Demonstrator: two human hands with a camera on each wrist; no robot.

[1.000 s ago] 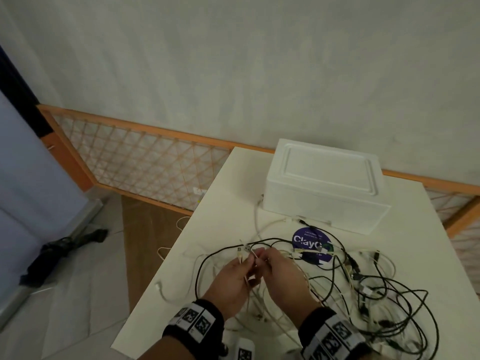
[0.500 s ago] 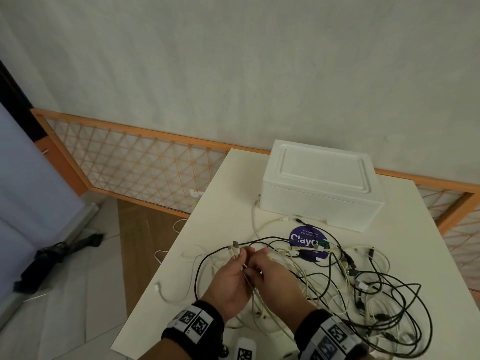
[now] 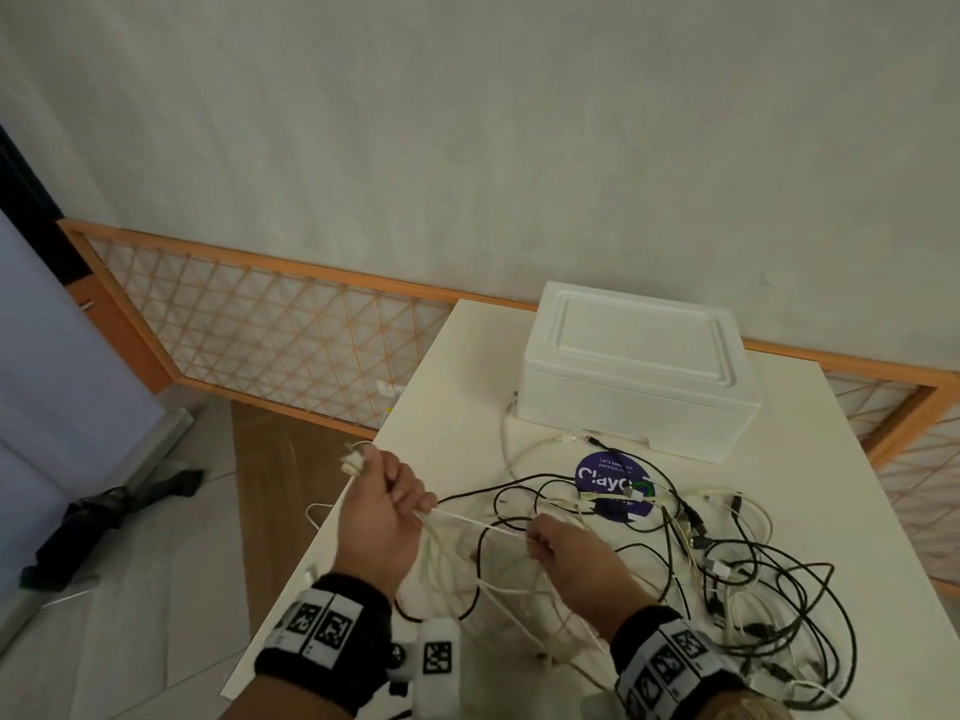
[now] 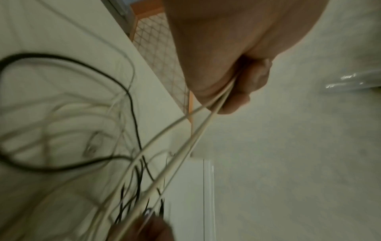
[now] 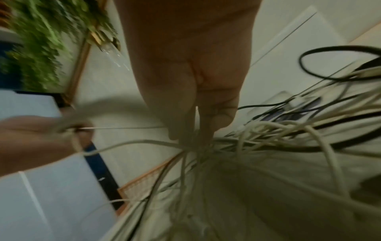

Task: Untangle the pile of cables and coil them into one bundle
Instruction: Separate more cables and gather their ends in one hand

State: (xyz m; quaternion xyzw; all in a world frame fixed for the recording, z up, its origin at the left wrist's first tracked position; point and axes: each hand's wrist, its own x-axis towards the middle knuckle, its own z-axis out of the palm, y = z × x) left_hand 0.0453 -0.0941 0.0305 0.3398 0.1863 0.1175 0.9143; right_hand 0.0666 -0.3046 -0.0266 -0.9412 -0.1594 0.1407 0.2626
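Note:
A tangle of black and white cables lies on the white table, spread to the right of my hands. My left hand is raised over the table's left edge and grips several white cables, whose plug ends stick out above the fist. One white cable runs taut from it to my right hand, which pinches it just above the pile. In the right wrist view the right fingers close on white strands.
A white foam box stands at the back of the table, with a round purple sticker in front of it. An orange lattice fence runs along the wall. The floor drops away left of the table edge.
My hands, close together before, have parted: the left hand rose up and to the left with the white cable ends, pulling a strand taut from the right hand.

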